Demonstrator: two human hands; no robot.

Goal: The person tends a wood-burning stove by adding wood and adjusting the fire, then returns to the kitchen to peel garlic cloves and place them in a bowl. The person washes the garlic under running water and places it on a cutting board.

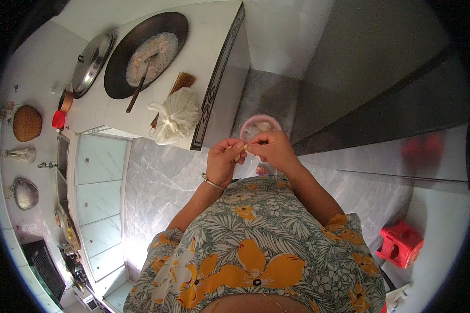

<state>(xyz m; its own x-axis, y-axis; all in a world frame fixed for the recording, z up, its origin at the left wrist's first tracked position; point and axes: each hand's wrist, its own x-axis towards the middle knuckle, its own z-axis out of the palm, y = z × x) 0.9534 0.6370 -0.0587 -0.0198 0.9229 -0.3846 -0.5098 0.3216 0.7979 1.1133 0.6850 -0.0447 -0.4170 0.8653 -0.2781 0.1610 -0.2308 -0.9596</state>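
Observation:
My left hand [224, 158] holds small pale yellowish pieces [245, 147] between thumb and fingers; their kind cannot be told, though they look like garlic cloves. The fingertips of my right hand [273, 148] pinch at the same pieces, so both hands meet in front of my body. Below them on the floor stands a pink basin [276, 122] with pale scraps inside. Left of my hands, a knotted translucent plastic bag [177, 117] lies at the counter's edge, over a straw brush [185, 81].
A large wok [115, 80] of food in pale liquid, with a spatula [140, 86] in it, is set in the white counter [203, 39]. A metal lid [92, 64] leans behind it. A red plastic stool [400, 243] stands at right, and a dark tall panel [368, 70] rises ahead.

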